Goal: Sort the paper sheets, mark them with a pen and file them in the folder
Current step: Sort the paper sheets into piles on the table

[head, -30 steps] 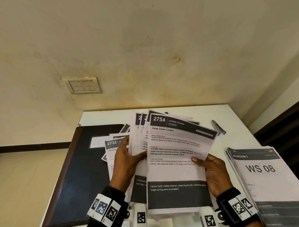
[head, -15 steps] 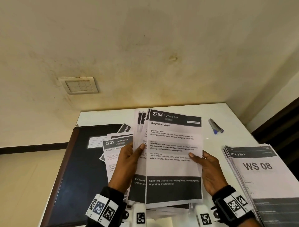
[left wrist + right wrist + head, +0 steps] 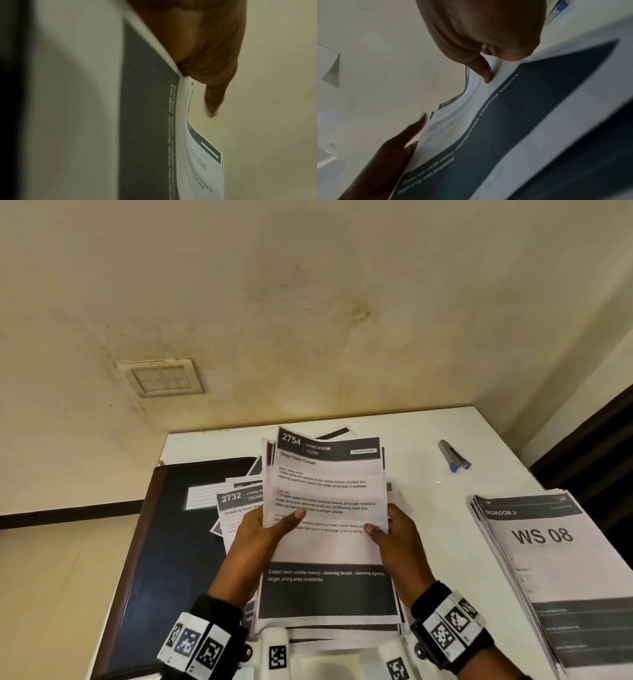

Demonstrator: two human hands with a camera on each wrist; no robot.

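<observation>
I hold a bundle of printed sheets (image 3: 329, 549) upright over the table, the top one headed "2754 Living Room". My left hand (image 3: 265, 530) grips its left edge with the thumb across the front. My right hand (image 3: 394, 534) pinches the right edge, thumb on the front (image 3: 485, 73). In the left wrist view the sheets (image 3: 150, 121) run edge-on beside my left hand (image 3: 202, 65). A dark folder (image 3: 161, 559) lies shut at the left, with loose sheets such as "2732" (image 3: 236, 505) on it. The pen (image 3: 454, 456), blue-tipped, lies at the back right.
A second paper stack (image 3: 555, 570), topped "Bedroom 3 WS 08", sits at the right edge of the white table (image 3: 438, 515). The table butts against a stained wall with a switch plate (image 3: 161, 378). A dark doorway is at far right.
The fanned sheets have been squared together into one aligned bundle. My thumbs have shifted inward on the top sheet, and the view has drifted slightly.
</observation>
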